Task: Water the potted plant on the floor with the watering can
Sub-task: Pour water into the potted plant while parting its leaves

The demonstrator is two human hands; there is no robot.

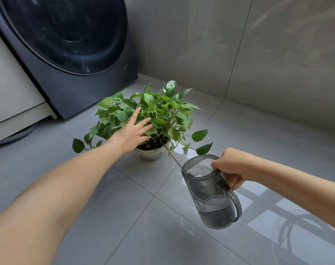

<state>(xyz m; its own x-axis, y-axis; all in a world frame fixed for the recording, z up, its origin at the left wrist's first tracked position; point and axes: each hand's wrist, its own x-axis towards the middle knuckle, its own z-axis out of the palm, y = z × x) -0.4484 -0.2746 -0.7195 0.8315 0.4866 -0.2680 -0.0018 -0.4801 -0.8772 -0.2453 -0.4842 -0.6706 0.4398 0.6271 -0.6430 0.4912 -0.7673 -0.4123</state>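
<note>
Basically: watering can [210, 190] clamped in right hand [229, 167], spout axis running up-left, tip at the soil by pot [150, 153] rim on the floor. Left hand [133, 131], fingers spread, parts pothos leaves [153, 109].

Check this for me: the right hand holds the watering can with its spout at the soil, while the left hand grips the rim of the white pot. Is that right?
Not quite. The head view shows the left hand open and pressed against the leaves, holding them aside, not gripping the white pot. The rest stands: the right hand holds the watering can with its spout at the soil.
</note>
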